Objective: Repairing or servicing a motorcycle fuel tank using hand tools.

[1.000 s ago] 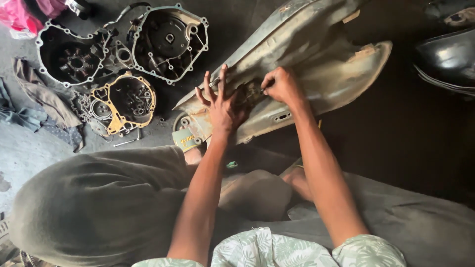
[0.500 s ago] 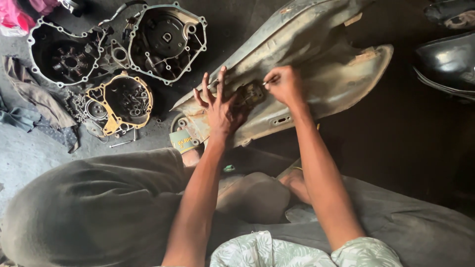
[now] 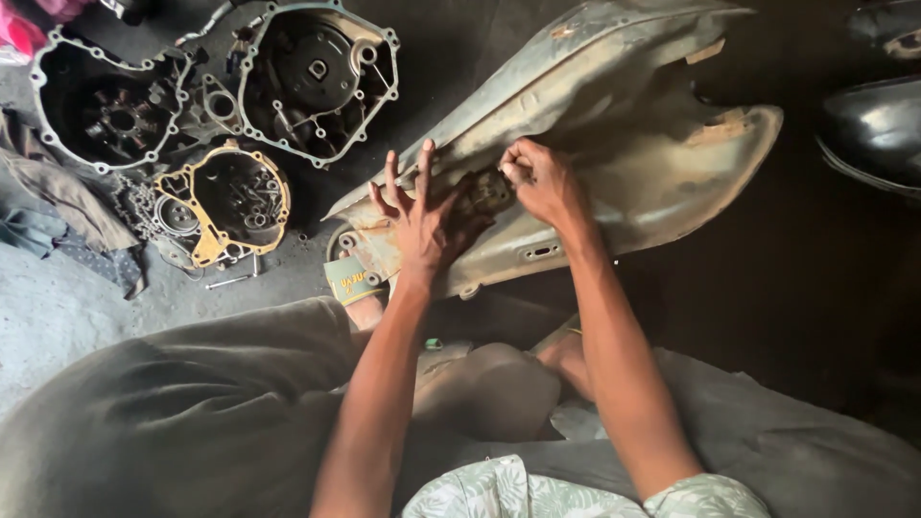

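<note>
Dim scene; soft light came from the left, brightening the concrete floor point(image 3: 58, 317). Right side sank into deep shadow. Faint sheen on black fairing point(image 3: 878, 129). Slight softness overall.

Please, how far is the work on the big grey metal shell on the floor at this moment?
Already done: three engine covers lie opened and apart on the floor. In hand: the left hand presses flat on the grey metal shell with fingers spread, and the right hand is closed at a small dark fitting on it. Left: the fitting sits on the shell, not yet off. What the right hand grips is hidden.
</note>
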